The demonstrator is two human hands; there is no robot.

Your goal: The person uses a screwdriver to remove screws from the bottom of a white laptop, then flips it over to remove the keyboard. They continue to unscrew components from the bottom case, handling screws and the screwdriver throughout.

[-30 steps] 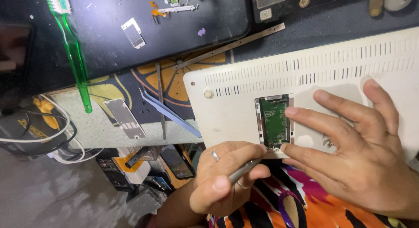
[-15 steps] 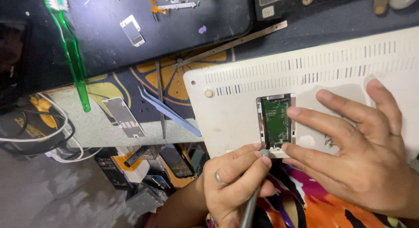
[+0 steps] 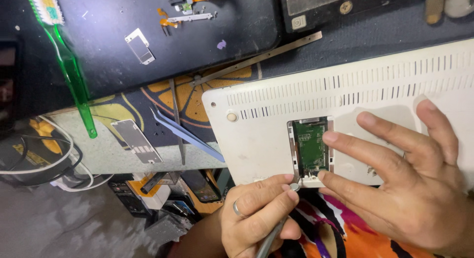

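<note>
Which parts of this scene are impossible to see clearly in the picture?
- Head view: the tool tip is hidden behind the left hand fingertips.
- Head view: the laptop runs off the right edge; the right hand covers part of it.
- Head view: parts on the green board are too small to tell.

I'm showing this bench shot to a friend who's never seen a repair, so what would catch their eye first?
First, the white laptop base lying underside up at right, with a small open hatch showing a green circuit board. The right hand lies spread flat on the casing beside that hatch, while the left hand, wearing a ring, pinches a thin metal tool at the hatch's lower edge. At far left, a green toothbrush lies on the dark mat.
</note>
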